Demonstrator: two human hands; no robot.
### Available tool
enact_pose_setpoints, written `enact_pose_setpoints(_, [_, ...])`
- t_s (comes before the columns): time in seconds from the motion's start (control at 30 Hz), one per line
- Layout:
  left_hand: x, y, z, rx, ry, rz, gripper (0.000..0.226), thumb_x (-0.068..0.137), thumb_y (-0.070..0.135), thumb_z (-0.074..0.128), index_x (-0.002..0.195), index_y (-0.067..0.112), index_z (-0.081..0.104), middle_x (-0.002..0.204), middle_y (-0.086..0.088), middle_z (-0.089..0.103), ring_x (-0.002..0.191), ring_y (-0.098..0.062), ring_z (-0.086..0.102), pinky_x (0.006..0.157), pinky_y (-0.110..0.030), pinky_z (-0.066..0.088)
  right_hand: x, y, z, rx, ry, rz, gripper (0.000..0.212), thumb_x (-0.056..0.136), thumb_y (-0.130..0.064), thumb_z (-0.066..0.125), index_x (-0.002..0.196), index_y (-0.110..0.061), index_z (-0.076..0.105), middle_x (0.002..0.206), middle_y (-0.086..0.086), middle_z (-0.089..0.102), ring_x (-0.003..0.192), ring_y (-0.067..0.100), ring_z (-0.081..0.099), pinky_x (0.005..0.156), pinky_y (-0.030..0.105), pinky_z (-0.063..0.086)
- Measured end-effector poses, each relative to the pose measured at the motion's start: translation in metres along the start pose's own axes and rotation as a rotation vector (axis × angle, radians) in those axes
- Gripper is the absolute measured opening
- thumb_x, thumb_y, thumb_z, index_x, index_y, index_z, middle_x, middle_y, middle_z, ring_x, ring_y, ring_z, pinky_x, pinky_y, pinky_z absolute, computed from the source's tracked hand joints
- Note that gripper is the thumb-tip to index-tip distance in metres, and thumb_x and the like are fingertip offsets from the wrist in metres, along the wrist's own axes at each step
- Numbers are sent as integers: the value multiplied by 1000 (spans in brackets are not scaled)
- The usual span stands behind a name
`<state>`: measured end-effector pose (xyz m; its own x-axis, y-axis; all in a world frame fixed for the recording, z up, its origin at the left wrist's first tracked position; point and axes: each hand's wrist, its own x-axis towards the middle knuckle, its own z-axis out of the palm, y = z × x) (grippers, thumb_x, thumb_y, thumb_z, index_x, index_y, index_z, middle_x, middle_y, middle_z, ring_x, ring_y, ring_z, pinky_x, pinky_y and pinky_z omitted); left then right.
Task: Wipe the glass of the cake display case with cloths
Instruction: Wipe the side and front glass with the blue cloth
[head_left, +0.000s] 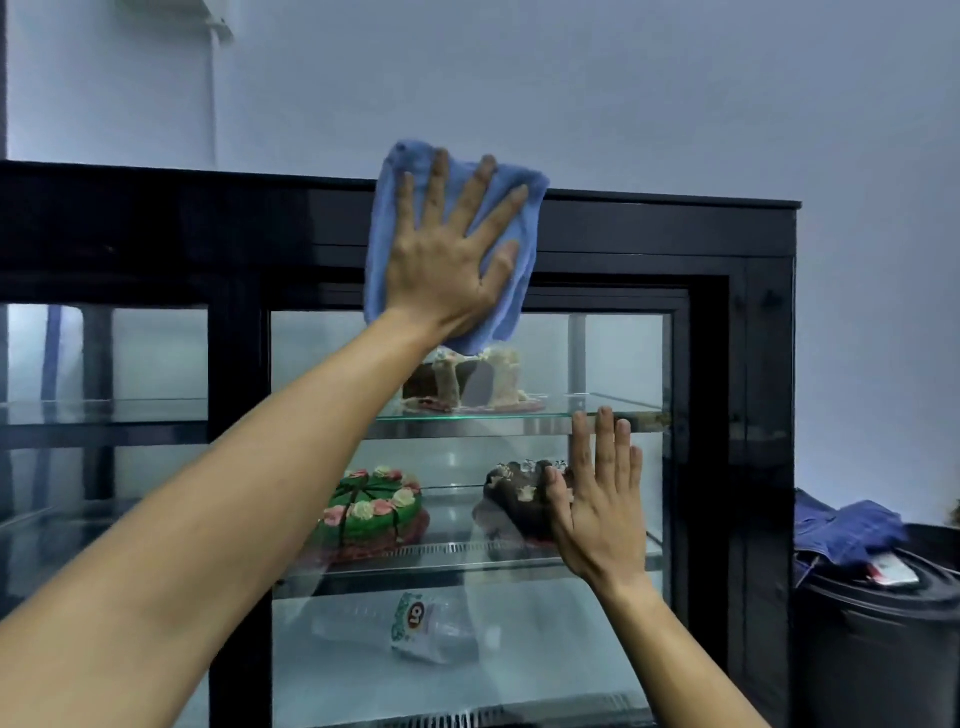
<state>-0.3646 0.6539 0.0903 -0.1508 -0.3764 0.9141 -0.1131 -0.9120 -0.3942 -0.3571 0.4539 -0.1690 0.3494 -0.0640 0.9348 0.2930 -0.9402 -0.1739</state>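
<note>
A black-framed cake display case (758, 332) with glass doors fills the view. My left hand (447, 260) presses a blue cloth (384, 218) flat against the top frame and the upper edge of the glass, fingers spread and straight. My right hand (597, 509) lies flat on the glass pane (613, 353) lower down, fingers straight and together, holding nothing. Behind the glass sit a cut brown cake with cream (467, 384) on the upper shelf, and a green cake with pink and white rosettes (374, 509) and a dark chocolate cake (514, 493) on the shelf below.
A clear plastic bottle with a label (415, 629) lies on the bottom shelf. A second glass door (104, 415) stands to the left. Right of the case stands a black bin (878, 639) with blue fabric (841, 530) on top. A pale wall rises behind.
</note>
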Motion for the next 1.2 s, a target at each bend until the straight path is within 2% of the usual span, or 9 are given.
enact_pose_setpoints(0.27, [52,101,13,-160,-144,154,59,108,52,19,164,33,24,173,-1,17,159,-40,9,124,-66,6,-13,36,-7,-54,-13,-23,74,106,-50,33,166,-20,3,174,6,-4,160,27,-5,129,40,-4])
enact_pose_setpoints(0.43, [74,129,15,-159,-250,426,59,107,54,14,165,40,13,174,3,10,160,-37,1,125,-65,0,-13,42,-10,-37,-53,-46,73,107,-50,32,165,-24,-3,173,2,-10,160,24,-9,128,38,-5])
enact_pose_setpoints(0.57, [78,105,15,-172,-308,600,58,107,56,11,164,44,12,174,5,7,161,-31,0,128,-58,-4,-15,44,-13,-41,-72,-48,71,108,-50,30,165,-26,-5,173,2,-10,159,23,-10,128,37,-5])
enact_pose_setpoints(0.63, [75,98,16,-192,-306,493,58,108,56,15,164,43,13,174,6,7,161,-30,-1,128,-55,-3,-16,41,-13,-45,-77,-36,71,108,-50,29,165,-25,-5,173,1,-11,159,22,-11,128,38,-5])
enact_pose_setpoints(0.73, [81,135,14,-217,-302,337,57,108,54,18,164,42,13,174,5,5,160,-32,-4,127,-56,-6,-16,37,-15,-19,-113,-2,71,108,-52,25,164,-29,-11,172,-3,-18,158,20,-17,128,37,-9])
enact_pose_setpoints(0.9, [88,196,17,-236,-380,564,60,105,59,15,163,45,15,174,5,6,160,-33,-5,126,-60,-5,-14,43,-20,-7,-160,-15,71,108,-56,22,159,-37,-23,168,-10,-28,156,15,-25,125,32,-16])
enact_pose_setpoints(0.97, [75,183,24,-226,-305,584,62,104,59,17,163,41,22,173,2,14,160,-35,4,126,-62,2,-14,47,-21,-16,-169,-15,72,108,-56,23,158,-38,-25,167,-11,-30,155,14,-26,125,32,-17])
enact_pose_setpoints(1.07, [31,134,28,-217,-130,418,57,107,50,32,162,33,32,170,-5,26,158,-39,18,125,-64,10,-13,55,-20,-53,-146,-33,71,106,-59,20,161,-35,-18,169,-8,-25,157,17,-22,126,32,-14])
enact_pose_setpoints(1.2, [-61,52,10,-154,-88,112,61,106,48,38,164,33,26,173,-6,16,159,-38,8,129,-55,1,-15,55,-15,-46,-98,-37,72,106,-57,23,165,-27,-6,173,-1,-14,159,22,-13,128,35,-10])
